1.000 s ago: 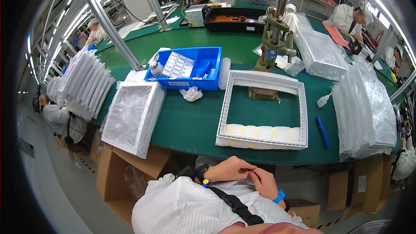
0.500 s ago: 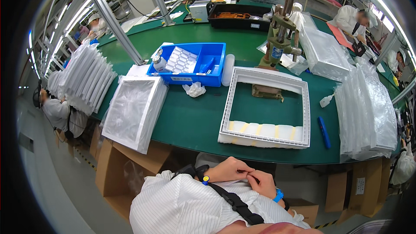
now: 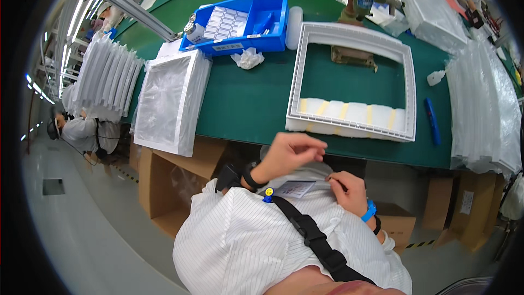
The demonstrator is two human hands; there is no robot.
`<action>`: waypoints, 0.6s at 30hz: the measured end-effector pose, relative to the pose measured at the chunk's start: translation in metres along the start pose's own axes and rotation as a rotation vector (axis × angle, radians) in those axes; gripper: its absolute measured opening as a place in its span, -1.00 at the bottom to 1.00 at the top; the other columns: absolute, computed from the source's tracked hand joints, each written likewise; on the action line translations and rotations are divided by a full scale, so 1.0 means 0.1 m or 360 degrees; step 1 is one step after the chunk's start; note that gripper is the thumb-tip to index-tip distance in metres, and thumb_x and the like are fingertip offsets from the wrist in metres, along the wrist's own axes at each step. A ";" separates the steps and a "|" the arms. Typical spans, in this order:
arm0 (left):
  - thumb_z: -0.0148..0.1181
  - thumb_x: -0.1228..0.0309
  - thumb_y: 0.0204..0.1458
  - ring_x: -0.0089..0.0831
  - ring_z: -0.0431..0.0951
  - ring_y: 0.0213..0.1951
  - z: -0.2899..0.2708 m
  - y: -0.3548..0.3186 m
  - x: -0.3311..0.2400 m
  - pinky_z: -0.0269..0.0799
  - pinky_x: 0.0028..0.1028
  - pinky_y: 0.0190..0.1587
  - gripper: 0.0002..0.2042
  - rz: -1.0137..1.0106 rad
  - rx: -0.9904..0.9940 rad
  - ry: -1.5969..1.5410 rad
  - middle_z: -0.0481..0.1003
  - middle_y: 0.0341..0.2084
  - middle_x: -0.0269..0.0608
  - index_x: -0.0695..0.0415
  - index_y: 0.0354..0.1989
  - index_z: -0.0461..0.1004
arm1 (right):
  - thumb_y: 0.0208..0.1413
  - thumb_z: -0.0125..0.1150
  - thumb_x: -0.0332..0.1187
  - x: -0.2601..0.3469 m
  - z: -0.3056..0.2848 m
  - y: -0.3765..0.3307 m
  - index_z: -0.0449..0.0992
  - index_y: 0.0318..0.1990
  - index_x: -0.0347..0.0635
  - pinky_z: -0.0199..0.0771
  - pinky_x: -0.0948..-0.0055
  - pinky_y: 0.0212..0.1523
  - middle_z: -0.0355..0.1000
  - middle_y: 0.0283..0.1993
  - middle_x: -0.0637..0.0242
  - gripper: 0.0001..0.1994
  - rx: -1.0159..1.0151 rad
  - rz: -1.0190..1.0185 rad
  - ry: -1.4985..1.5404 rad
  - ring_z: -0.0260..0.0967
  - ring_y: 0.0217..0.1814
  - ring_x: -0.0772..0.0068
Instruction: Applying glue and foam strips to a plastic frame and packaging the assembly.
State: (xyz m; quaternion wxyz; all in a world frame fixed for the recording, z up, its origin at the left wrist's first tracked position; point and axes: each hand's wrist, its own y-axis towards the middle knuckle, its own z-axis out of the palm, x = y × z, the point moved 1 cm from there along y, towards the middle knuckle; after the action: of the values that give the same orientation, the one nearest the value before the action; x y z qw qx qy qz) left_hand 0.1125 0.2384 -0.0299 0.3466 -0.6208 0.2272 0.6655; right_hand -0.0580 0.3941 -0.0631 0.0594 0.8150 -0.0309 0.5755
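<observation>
My left hand (image 3: 292,155) hovers in front of my body near the bench edge, fingers stretched forward and holding nothing. Lower and to its right, my right hand (image 3: 350,191) stays close to my striped smock with fingers curled; a tiny dark spot shows at the fingertips, too small to name. Nearest to both hands is a white rectangular frame (image 3: 411,84), standing on the bench with white foam strips taped with yellow along its near side. A green metal press (image 3: 360,0) rises behind it. A badge card (image 3: 295,188) lies against my smock between the hands.
Bagged white frames stand at left (image 3: 164,104) and in a stack at right (image 3: 480,104). A blue divided bin (image 3: 245,43), crumpled tissue (image 3: 248,59), blue pen (image 3: 432,122) and small white bottle (image 3: 435,78) lie on the green bench (image 3: 240,109). Cardboard boxes (image 3: 158,186) sit below.
My hands, fingertips together before, have come apart. The left one has lifted toward the bench edge with fingers extended; the right stays near my body. My view has tilted down.
</observation>
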 end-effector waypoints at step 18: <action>0.24 0.53 0.04 -0.54 0.63 -0.33 -1.02 1.29 -0.67 0.51 -0.59 -0.26 -0.84 0.0172 -0.0357 0.1168 0.62 -0.42 -0.23 0.27 -0.20 0.57 | 0.11 0.19 -0.51 -0.20 -0.08 0.01 0.58 -0.25 -0.30 0.36 0.50 -0.49 0.52 -0.37 0.17 -0.91 -0.0051 0.0065 0.0197 0.41 -0.52 0.34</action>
State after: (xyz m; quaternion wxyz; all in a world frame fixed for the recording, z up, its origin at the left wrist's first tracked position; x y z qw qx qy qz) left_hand 0.0844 0.0670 0.0068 0.1366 -0.8389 0.2944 0.4370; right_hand -0.0722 0.3942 -0.0795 0.0624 0.7760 -0.0530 0.6254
